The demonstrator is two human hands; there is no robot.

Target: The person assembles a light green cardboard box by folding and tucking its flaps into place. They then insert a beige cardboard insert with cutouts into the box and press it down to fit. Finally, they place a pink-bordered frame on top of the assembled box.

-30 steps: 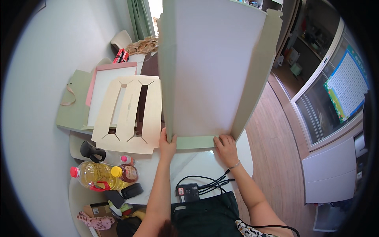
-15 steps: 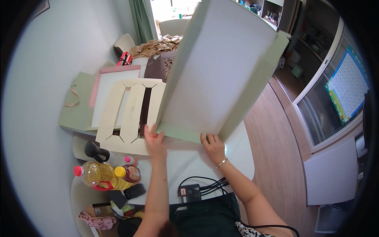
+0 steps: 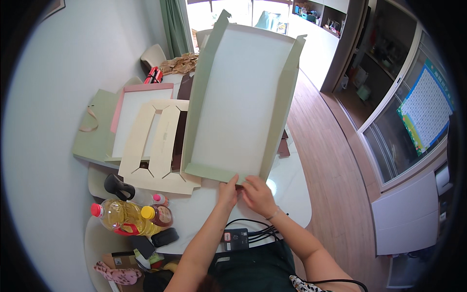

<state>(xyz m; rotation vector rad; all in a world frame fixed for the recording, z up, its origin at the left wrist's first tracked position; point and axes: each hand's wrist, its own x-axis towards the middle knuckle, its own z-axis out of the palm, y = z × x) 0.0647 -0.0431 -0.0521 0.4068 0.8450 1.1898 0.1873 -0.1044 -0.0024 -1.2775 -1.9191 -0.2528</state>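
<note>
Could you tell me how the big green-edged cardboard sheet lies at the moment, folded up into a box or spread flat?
Mostly spread: the cardboard sheet lies open, with only its narrow green side flaps turned up.

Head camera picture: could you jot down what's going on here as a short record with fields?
Setting: white table beside a wall, wooden floor to the right
Left hand: pinching the near edge of a large green cardboard sheet
Right hand: on the same near edge, close beside the left hand
Sheet state: side flaps folded up, far end tilted up off the table
Left of sheet: flat beige cardboard cutout, pink-edged sheet
Near edge of table: oil bottle, black power strip
</note>
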